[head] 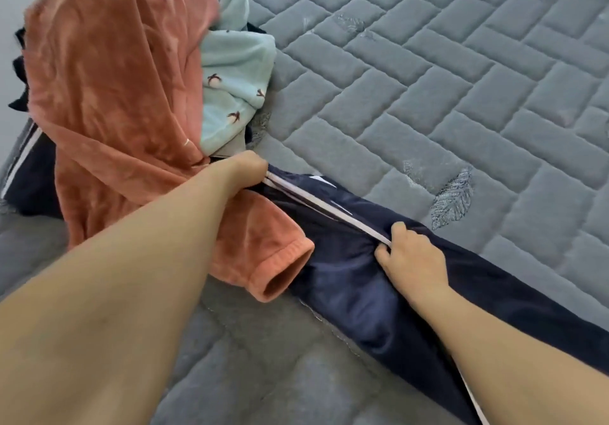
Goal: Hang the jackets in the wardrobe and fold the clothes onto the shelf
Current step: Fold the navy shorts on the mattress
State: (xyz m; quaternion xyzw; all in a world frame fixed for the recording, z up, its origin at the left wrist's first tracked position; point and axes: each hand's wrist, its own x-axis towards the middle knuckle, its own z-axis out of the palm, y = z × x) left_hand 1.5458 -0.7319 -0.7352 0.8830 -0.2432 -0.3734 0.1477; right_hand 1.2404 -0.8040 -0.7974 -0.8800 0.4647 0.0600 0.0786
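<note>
Both hands are on the navy trousers (346, 279), a dark pair with a white side stripe (316, 205) that lies stretched along the near edge of the grey quilted mattress (428, 95). The left hand (245, 169) grips the stripe end of the fabric, its fingers (260, 164) curled tight round a bunch of cloth right where the trousers run under the clothes heap. The right hand (412, 256) lies lower down the leg, its fingers (384, 253) curled and pinching the cloth at the stripe.

Just behind and to the left of the left hand's fingers stands the heap: an orange fleece garment (125, 95) on top, its cuff (280, 276) spilling onto the trousers between the two hands, and a pale mint fleece with small bird prints (230, 72) beyond it. More dark cloth shows under the heap at the far left.

By my reading the step in hand is the folding part, at its start: getting the trousers free of the heap and laid flat. No wardrobe or shelf is in view.

The next move likely calls for drawing the pinned end out from under the orange fleece without dragging the heap along, then smoothing the legs on the open mattress to the right of the fingers before the first fold
</note>
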